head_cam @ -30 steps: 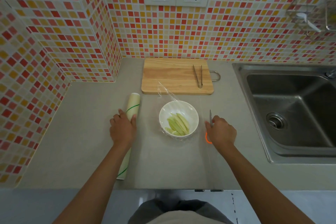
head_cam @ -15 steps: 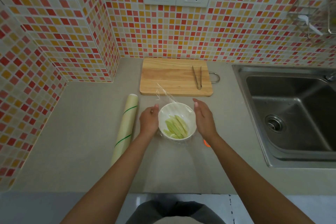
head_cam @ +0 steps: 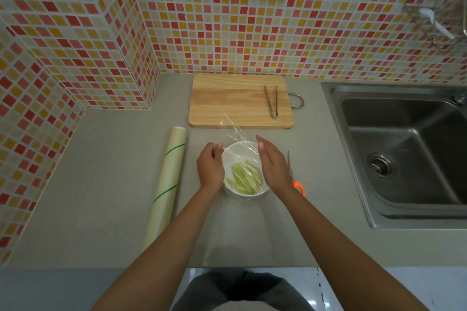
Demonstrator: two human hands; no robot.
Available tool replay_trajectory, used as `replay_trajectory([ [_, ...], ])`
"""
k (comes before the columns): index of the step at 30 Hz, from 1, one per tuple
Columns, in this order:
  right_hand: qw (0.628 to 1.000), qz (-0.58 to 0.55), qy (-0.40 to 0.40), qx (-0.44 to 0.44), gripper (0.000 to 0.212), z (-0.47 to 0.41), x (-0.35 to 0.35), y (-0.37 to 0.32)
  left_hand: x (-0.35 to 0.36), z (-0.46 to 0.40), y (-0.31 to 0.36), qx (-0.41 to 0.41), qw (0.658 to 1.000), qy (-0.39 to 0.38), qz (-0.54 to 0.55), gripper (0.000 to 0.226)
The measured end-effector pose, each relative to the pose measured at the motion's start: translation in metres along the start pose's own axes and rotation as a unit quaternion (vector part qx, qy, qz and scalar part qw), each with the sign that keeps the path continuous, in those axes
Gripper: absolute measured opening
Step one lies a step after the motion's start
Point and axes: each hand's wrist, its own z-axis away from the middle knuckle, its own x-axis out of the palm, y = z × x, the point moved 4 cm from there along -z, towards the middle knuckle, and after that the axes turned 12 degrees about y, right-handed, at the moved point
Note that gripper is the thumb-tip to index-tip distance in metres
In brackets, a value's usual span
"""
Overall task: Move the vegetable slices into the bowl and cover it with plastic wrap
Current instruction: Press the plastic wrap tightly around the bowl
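A white bowl (head_cam: 238, 151) stands on the grey counter with pale green vegetable slices (head_cam: 243, 179) inside. A sheet of clear plastic wrap (head_cam: 235, 131) lies over it, with a loose corner sticking up toward the cutting board. My left hand (head_cam: 209, 169) is against the bowl's left side, its fingers pinching the wrap's edge. Flat against the bowl's right rim rests my right hand (head_cam: 274, 166), fingers straight and together, holding nothing.
The plastic wrap roll (head_cam: 168, 182) lies left of the bowl. Orange-handled scissors (head_cam: 297, 184) lie right of my right hand. A wooden cutting board (head_cam: 232, 101) with metal tongs (head_cam: 271, 101) sits behind. The steel sink (head_cam: 404, 154) is at the right.
Both hands left the roll and the scissors and came in to the bowl's sides. The left hand now pinches the wrap's edge; the right presses at the rim.
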Motion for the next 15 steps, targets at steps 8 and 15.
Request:
replay_trajectory([
  [8, 0.999, 0.028, 0.02, 0.007, 0.039, -0.0026, -0.0005, 0.0033, -0.0064, -0.0029, -0.0038, 0.043, 0.999, -0.001, -0.012, 0.038],
  [15, 0.999, 0.038, -0.006, -0.007, 0.039, -0.0021, 0.0005, 0.0014, -0.0015, -0.0079, -0.0089, -0.038, 0.996, -0.056, 0.066, 0.037],
])
